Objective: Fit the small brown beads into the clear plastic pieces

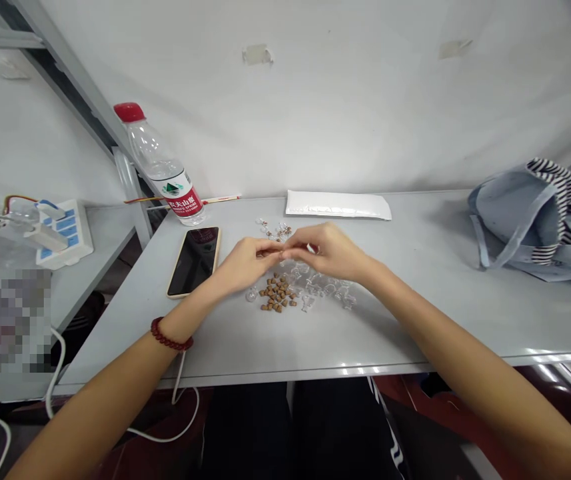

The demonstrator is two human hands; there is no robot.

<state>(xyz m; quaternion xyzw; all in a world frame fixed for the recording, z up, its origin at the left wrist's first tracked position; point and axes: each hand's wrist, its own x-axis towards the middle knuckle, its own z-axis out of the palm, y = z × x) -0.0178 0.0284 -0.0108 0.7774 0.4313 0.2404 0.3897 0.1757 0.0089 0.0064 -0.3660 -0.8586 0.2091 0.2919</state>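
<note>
My left hand [250, 262] and my right hand [326, 252] meet fingertip to fingertip over the middle of the desk. Both are pinched closed, and whatever sits between the fingers is too small or hidden to name. Just below them lies a pile of small brown cork-like stoppers [278, 293]. Several tiny clear bottle-like pieces [318, 285] are scattered to the right, partly under my right hand. Beyond my fingertips is a group of small clear pieces with brown bits [281, 231]. One round clear piece [252, 294] rests left of the brown pile.
A phone [194, 261] lies left of my left hand, with a red-capped water bottle [170, 173] behind it. A white packet [338, 205] lies near the wall. A blue cloth bag [525, 220] stands at the right. A power strip [68, 233] is at the far left.
</note>
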